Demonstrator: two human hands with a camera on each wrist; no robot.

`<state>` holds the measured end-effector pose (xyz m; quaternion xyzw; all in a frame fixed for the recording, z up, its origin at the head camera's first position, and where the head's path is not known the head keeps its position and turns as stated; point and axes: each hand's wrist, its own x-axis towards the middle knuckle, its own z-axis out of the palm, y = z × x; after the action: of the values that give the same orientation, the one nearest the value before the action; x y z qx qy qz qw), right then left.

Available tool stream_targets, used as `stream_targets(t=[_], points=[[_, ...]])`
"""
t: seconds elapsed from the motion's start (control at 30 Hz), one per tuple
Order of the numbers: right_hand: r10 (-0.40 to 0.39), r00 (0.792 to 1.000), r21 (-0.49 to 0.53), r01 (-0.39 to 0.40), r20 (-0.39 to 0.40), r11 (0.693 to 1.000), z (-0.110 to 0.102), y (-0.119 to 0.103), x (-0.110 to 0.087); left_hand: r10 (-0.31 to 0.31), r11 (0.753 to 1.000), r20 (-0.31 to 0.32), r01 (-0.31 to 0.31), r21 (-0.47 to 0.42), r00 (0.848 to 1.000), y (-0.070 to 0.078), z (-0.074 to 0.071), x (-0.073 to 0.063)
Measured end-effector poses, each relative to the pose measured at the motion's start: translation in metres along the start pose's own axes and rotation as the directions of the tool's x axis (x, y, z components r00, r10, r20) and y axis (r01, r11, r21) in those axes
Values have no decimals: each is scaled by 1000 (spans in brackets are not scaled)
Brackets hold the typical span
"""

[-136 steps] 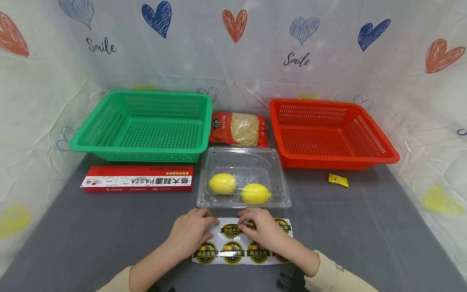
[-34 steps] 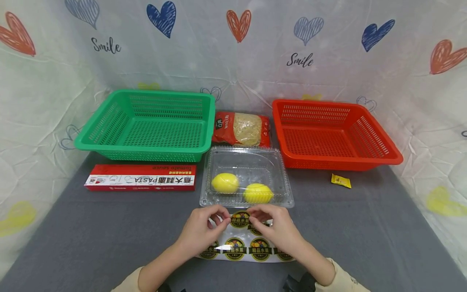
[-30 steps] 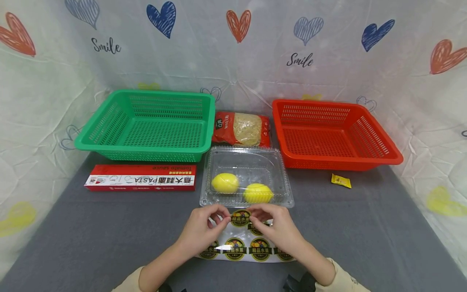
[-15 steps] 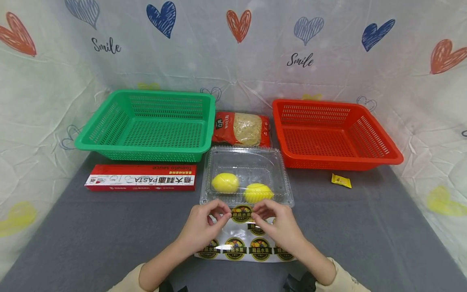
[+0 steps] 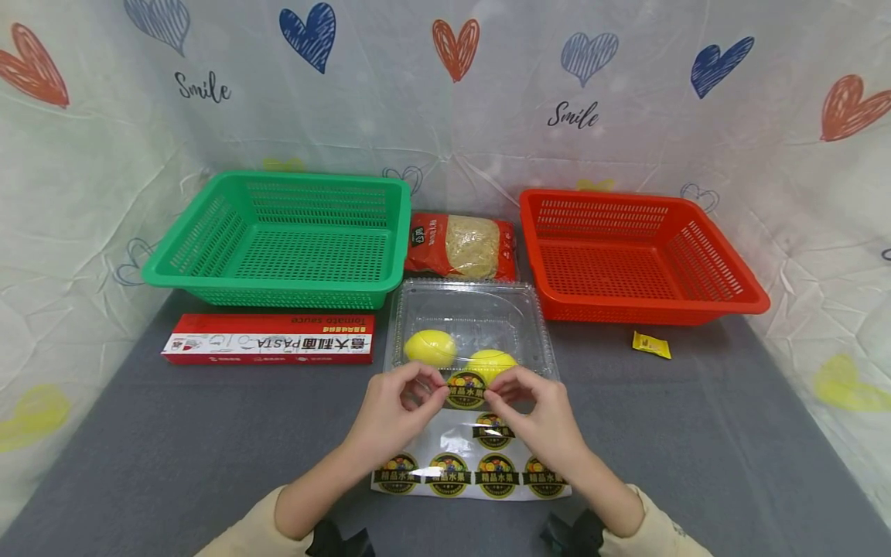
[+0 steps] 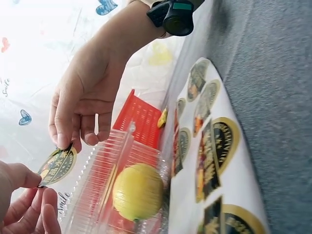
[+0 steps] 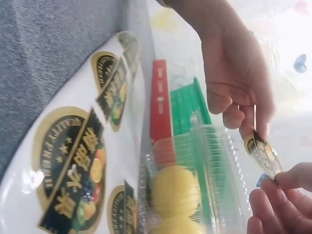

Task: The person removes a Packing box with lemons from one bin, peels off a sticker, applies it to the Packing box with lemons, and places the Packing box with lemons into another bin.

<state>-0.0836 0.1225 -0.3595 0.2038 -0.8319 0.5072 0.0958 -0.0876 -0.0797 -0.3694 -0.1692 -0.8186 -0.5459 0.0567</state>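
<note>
Between my two hands a round black-and-gold fruit sticker (image 5: 465, 391) is stretched flat, off its backing. My left hand (image 5: 400, 410) pinches its left edge between thumb and forefinger; my right hand (image 5: 539, 414) pinches the right edge the same way. In the left wrist view the sticker (image 6: 58, 165) is held up in the air, above the clear plastic box (image 6: 92, 195). That lidded box (image 5: 473, 309) holds two yellow lemons (image 5: 430, 349). Below the hands lies the white sticker sheet (image 5: 452, 441), with several more round stickers on it.
A green basket (image 5: 278, 298) stands at back left, a red basket (image 5: 647, 309) at back right. Between them lies a red bag of noodles (image 5: 462, 247). A red pasta box (image 5: 267, 340) is at the left, a small yellow packet (image 5: 650, 344) at the right.
Earlier the hands were over the sheet, working at its upper row. The sticker has come away from the sheet, and both hands have carried it forward to the front edge of the plastic box.
</note>
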Motion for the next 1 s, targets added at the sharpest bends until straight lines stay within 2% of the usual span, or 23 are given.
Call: stream_targets(t=[0.17,0.3,0.53,0.7,1.0], points=[[-36,999,-47,34,-37,998,-5,-23,7,24,1000,-34,-23,9,999,2,1,8],[-52,997,-53,48,-60,997,-6,-25,14,56,998,-64,-54,35,996,3,1,14],[-60,994,-65,54,-90,996,-3,15,25,102,988,-118,-87,131,988,3,1,29],[-48,992,-114,34,-115,993,-3,17,36,72,981,-127,-47,191,989,6,0,42],[17,992,-130,-33,-124,991,-5,23,49,27,965,-91,-2,264,995,1,2,62]])
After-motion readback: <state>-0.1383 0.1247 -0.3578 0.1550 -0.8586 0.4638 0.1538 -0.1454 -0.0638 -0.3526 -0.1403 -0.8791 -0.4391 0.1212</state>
